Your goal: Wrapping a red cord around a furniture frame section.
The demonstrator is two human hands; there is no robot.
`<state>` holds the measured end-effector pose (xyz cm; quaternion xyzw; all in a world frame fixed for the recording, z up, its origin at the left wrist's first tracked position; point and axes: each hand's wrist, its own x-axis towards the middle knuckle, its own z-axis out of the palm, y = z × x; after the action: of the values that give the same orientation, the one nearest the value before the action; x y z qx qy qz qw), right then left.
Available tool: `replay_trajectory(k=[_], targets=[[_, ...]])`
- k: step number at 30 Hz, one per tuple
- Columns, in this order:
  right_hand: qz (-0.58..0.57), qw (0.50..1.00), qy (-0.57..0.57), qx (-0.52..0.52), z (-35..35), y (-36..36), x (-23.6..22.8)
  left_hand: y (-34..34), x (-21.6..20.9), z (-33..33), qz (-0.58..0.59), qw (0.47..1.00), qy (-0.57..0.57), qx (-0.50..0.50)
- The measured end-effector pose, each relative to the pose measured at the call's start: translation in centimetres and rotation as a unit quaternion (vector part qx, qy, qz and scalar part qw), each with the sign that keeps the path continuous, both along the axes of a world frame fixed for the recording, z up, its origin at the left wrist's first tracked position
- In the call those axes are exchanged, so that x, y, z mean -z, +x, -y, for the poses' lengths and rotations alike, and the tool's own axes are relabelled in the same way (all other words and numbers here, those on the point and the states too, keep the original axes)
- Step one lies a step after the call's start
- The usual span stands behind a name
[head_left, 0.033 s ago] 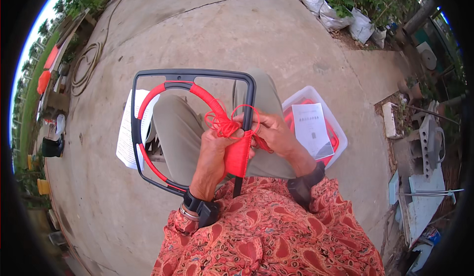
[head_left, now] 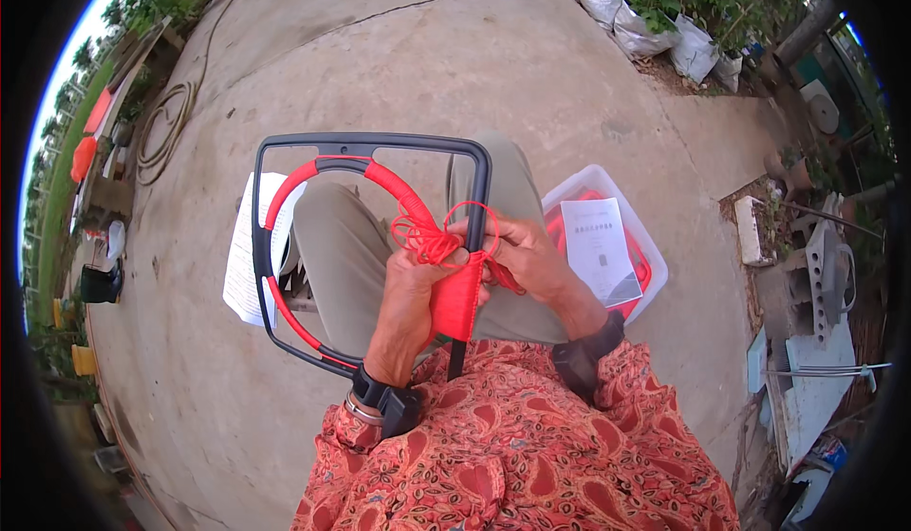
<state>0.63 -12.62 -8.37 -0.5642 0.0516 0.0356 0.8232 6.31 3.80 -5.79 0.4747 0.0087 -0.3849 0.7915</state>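
A dark frame (head_left: pixel 370 139) with rounded corners stands over my lap, a ring (head_left: pixel 400 189) inside it partly wound with red cord. Where ring and frame meet on the right, tight turns of red cord (head_left: pixel 455 303) cover both. My left hand (head_left: pixel 408 289) is closed there, thumb beside a loose bundle of red cord (head_left: pixel 422 237). Across the frame's right bar, my right hand (head_left: pixel 533 258) pinches red cord, and a thin loop of it arcs above the fingers. Some fingertips are hidden behind the bar and cord.
A translucent tub (head_left: pixel 655 279) holding red material and a printed sheet (head_left: pixel 600 246) stands right of my knees. Another printed paper (head_left: pixel 245 265) lies left, behind the frame. A coiled hose (head_left: pixel 169 142) rests on the concrete; white sacks (head_left: pixel 636 33) and a concrete block (head_left: pixel 824 279) are farther right.
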Motion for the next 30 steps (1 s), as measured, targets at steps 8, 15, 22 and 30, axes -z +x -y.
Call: replay_trajectory(k=[8,15,22,30], targets=[[0.063,0.998,-0.008,0.016,0.1,0.6,1.2,0.2,-0.1,0.0,-0.031,0.999,-0.023,-0.025],[0.016,0.977,-0.178,0.113,-0.5,-0.8,-1.9,0.2,0.2,0.2,-0.026,0.999,-0.039,-0.022],[0.018,0.942,-0.324,0.090,0.3,-3.5,-3.5,0.5,0.4,-0.1,-0.040,0.998,-0.030,-0.044],[-0.064,0.950,-0.295,0.077,1.4,-3.6,-3.5,0.4,0.4,-0.1,-0.020,0.999,-0.024,-0.032]])
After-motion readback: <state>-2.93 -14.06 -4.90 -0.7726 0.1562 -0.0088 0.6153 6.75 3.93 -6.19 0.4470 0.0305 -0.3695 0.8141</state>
